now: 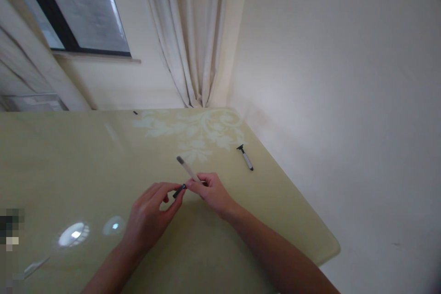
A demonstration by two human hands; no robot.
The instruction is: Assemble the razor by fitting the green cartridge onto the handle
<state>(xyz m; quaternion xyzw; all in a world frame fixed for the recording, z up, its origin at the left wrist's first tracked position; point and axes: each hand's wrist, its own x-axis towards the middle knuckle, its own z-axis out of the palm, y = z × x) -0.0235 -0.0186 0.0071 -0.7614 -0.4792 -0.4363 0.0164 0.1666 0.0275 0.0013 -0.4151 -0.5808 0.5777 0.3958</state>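
Observation:
Between the fingertips and thumb of my left hand (151, 206) is a small dark piece (179, 191), tilted up to the right. Its upper end meets the fingertips of my right hand (213, 193). My right hand is closed on a slim, pale stick-like handle (189, 170) with a dark grey tip, which points up and to the left. Both hands are just above the table, close together. Farther right on the table lies a razor (247, 161) with a black head and a grey handle.
The glossy yellow-green table (275, 211) has its right edge along a white wall. A tiny dark object (135, 112) lies at its far edge. Curtains (193, 32) and a window (86, 4) stand behind. At the lower left lies a thin pale object (36, 266).

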